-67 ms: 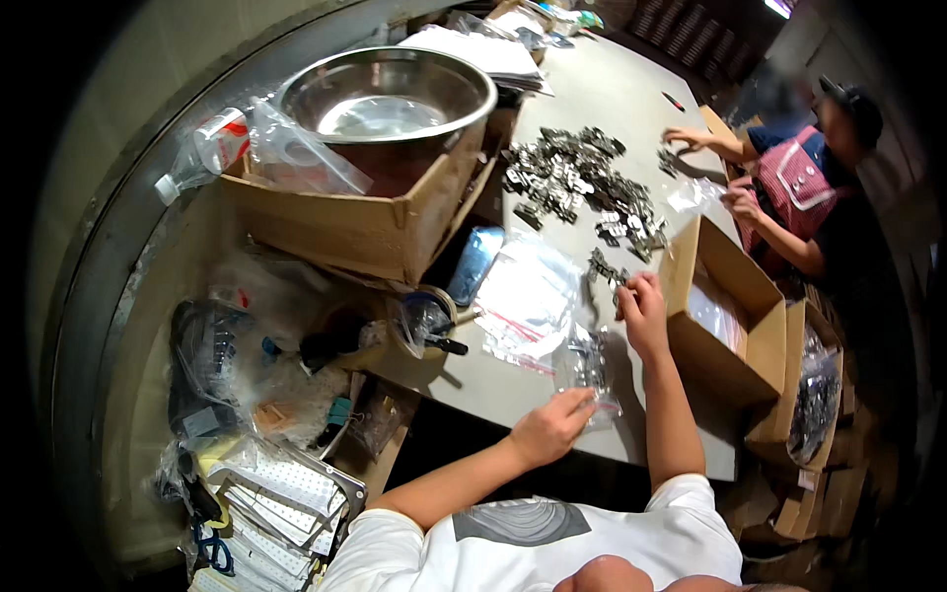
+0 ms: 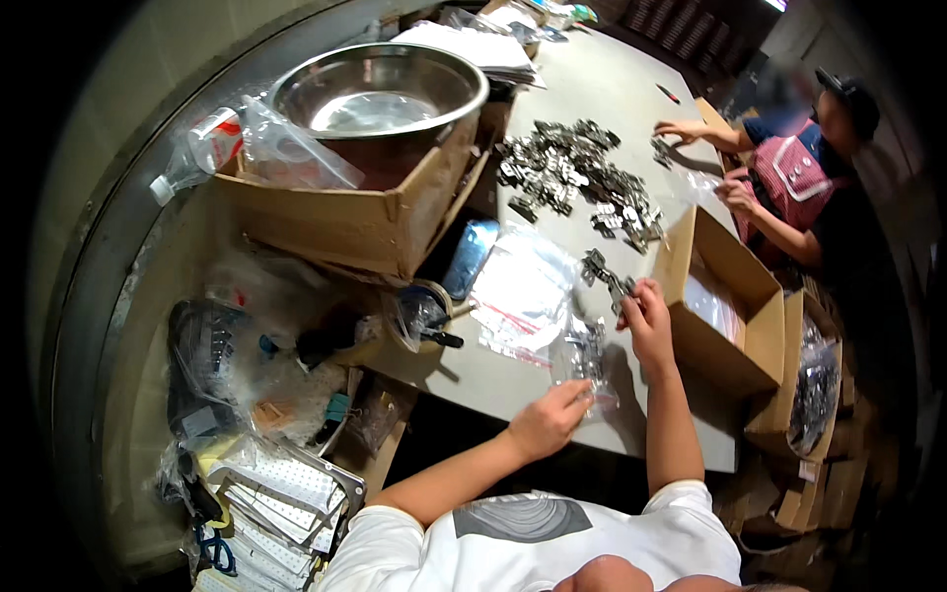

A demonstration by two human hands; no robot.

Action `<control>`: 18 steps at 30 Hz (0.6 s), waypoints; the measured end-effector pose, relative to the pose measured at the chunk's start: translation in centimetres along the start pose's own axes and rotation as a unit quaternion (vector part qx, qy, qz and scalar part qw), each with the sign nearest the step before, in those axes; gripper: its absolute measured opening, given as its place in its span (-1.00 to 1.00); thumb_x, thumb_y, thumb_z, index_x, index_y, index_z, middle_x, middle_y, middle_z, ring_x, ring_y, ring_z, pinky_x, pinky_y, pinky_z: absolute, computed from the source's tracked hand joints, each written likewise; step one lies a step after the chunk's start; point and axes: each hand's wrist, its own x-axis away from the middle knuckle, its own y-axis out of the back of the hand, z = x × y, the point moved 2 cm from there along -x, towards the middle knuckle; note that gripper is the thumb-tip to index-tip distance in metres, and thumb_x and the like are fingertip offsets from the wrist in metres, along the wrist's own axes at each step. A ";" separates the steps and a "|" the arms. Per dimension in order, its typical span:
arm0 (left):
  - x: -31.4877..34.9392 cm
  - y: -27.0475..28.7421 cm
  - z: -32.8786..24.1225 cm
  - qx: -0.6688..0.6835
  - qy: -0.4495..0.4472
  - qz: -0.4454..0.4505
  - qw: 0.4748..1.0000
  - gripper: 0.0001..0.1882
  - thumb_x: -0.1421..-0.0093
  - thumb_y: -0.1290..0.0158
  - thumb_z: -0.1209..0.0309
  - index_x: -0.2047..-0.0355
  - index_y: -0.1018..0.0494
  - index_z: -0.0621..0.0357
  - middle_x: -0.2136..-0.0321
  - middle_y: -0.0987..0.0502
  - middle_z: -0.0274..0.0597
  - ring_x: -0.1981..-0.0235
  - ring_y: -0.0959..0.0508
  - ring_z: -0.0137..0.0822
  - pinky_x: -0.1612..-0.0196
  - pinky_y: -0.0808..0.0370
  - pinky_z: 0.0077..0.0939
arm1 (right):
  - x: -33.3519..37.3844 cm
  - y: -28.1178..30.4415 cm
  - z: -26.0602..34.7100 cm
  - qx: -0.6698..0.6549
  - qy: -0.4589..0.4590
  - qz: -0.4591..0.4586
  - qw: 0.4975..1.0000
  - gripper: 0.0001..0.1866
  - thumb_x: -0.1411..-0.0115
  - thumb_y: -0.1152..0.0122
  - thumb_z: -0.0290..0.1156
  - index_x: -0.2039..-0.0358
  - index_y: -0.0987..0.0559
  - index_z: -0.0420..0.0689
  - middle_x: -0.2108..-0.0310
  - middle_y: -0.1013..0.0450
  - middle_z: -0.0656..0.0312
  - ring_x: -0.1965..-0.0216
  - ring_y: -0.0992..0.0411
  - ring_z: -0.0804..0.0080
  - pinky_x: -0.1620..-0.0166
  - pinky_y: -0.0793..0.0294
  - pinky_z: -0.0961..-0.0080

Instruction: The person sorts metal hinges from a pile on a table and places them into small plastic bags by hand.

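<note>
My left hand (image 2: 547, 422) is closed on the edge of a clear plastic bag (image 2: 582, 350) lying near the table's front edge; several shiny metal pieces show inside it. Up and to the right, my right hand (image 2: 646, 321) pinches a metal hinge (image 2: 614, 283), its far end pointing away from me over the table. Beyond it spreads a heap of similar metal hinges (image 2: 572, 168). Left of the filled bag lies a stack of flat clear zip bags (image 2: 523, 286) with red strips.
An open cardboard box (image 2: 681, 345) stands right of my right hand, another (image 2: 797, 395) beyond it. At left, a steel basin (image 2: 380, 94) rests on a cardboard carton (image 2: 316, 217). A blue phone (image 2: 471, 259) lies by the zip bags. Across the table, a co-worker (image 2: 789, 178) handles hinges and a bag.
The view has shifted slightly. My right hand's fingers have moved a little on the hinge, which now shows more plainly. My left hand keeps its hold on the bag.
</note>
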 end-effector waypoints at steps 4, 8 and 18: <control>-0.4 0.6 0.3 0.039 0.040 -0.012 0.998 -0.68 0.01 -0.07 0.63 0.18 -0.48 0.32 0.06 -0.49 0.06 0.07 -0.52 0.02 0.03 -0.50 -0.25 | 11.0 2.4 1.5 -0.165 0.000 0.080 0.983 -0.92 -0.20 -0.05 -0.61 0.34 -0.50 -0.32 0.06 -0.18 0.19 0.40 -0.44 0.51 0.35 -0.53 0.60; -1.3 1.0 0.6 0.109 0.132 -0.030 0.985 -0.57 0.00 0.07 0.67 0.06 -0.42 0.46 -0.01 -0.45 0.20 0.03 -0.49 0.13 -0.05 -0.44 -0.23 | 18.2 2.7 0.8 -0.056 -0.082 0.083 0.992 -0.92 -0.21 -0.02 -0.64 0.35 -0.50 -0.34 0.08 -0.16 0.19 0.38 -0.45 0.53 0.30 -0.55 0.60; -2.6 0.7 -4.4 -0.051 -0.037 0.030 0.998 -0.41 0.09 0.04 0.72 -0.06 -0.37 0.39 -0.13 -0.37 0.06 -0.20 -0.34 0.05 -0.19 -0.37 -0.19 | 19.3 -1.9 0.2 -0.472 -0.230 -0.066 0.849 -0.84 -0.33 -0.03 -0.48 0.20 -0.49 -0.31 0.07 -0.21 0.27 0.46 -0.39 0.64 0.35 -0.47 0.73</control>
